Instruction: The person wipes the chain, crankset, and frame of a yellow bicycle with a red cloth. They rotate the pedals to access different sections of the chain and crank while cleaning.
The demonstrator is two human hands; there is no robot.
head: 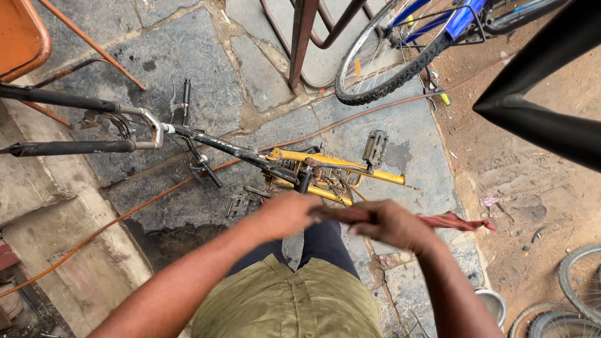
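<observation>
I stand over a stripped bicycle frame point(332, 164), yellow at the rear and black along the top tube, lying on the stone floor. Both my hands hold a dark red rag point(451, 221) stretched between them, above the frame's crank area. My left hand point(285, 215) grips the rag's left end. My right hand point(391, 224) is closed around its middle, and the loose end sticks out to the right. Both hands are blurred. A black pedal point(374, 147) stands up from the crank, and another pedal point(238, 205) lies flat near my left hand.
The fork and handlebar end point(94, 128) reach left over a concrete step. An orange hose point(156, 197) crosses the floor. A blue bicycle's wheel point(388, 56) stands at the back beside a rusty metal stand point(302, 40). Tyres point(576, 294) and a metal bowl point(491, 303) lie bottom right.
</observation>
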